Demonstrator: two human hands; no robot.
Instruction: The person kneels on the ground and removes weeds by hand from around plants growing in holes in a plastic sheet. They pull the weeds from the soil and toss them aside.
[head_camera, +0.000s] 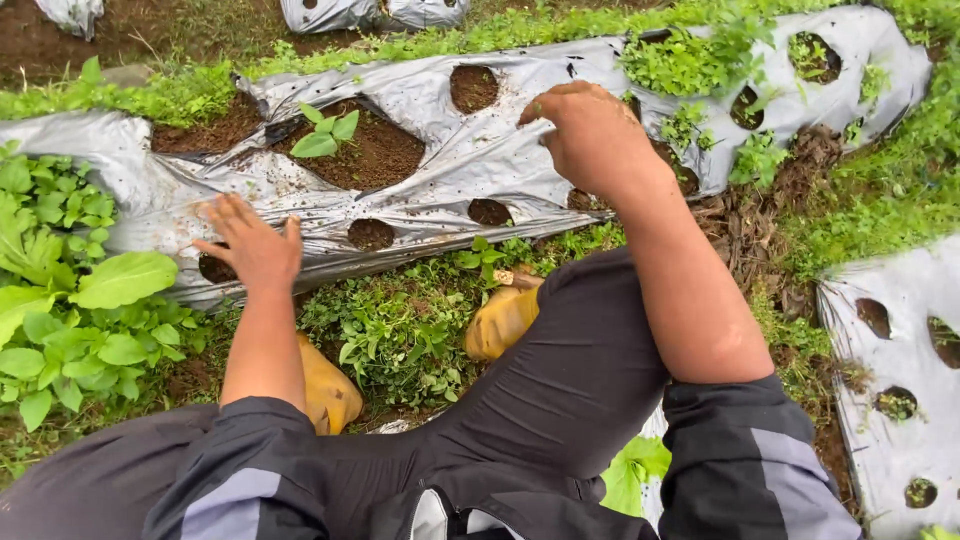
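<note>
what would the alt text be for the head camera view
A crouching person's left hand rests flat on silver plastic mulch sheeting over a garden bed, while the right hand hovers above its round planting holes. One seedling grows in a torn soil opening; weeds and yellow boots lie below.

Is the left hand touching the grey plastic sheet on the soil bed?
Touching. The head view shows the left hand lying flat, fingers spread, on the grey plastic sheet.

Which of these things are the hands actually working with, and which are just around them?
In hand:
- left hand, flat on the silver plastic sheet
- right hand, fingers bent over the sheet
- planting holes with bare soil
- small seedling

Just around:
- leafy plants at the left
- second sheet at the right
- yellow boots
</note>
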